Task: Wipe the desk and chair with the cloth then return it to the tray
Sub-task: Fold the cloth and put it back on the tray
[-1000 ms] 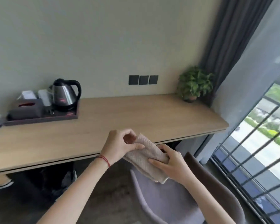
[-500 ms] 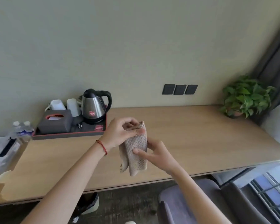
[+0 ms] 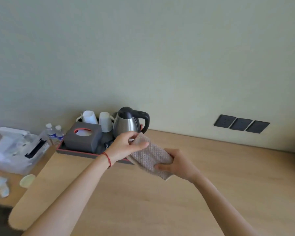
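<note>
I hold a folded beige textured cloth [image 3: 150,157] between both hands above the wooden desk [image 3: 160,201]. My left hand [image 3: 126,147] pinches its upper end, close to the front edge of the dark tray [image 3: 75,153]. Gripping the lower end is my right hand [image 3: 175,165]. The tray stands at the back left of the desk, against the wall. The chair is out of view.
On the tray stand a steel kettle [image 3: 128,123], a dark tissue box [image 3: 83,136] and two white cups [image 3: 97,119]. Two small water bottles [image 3: 54,132] and a clear plastic box [image 3: 15,149] lie further left. Dark wall sockets [image 3: 241,123] sit at the right.
My view has swung left and closer to the desk; the chair and plant have left it. Both hands carried the cloth up over the desk toward the tray, turning it more level.
</note>
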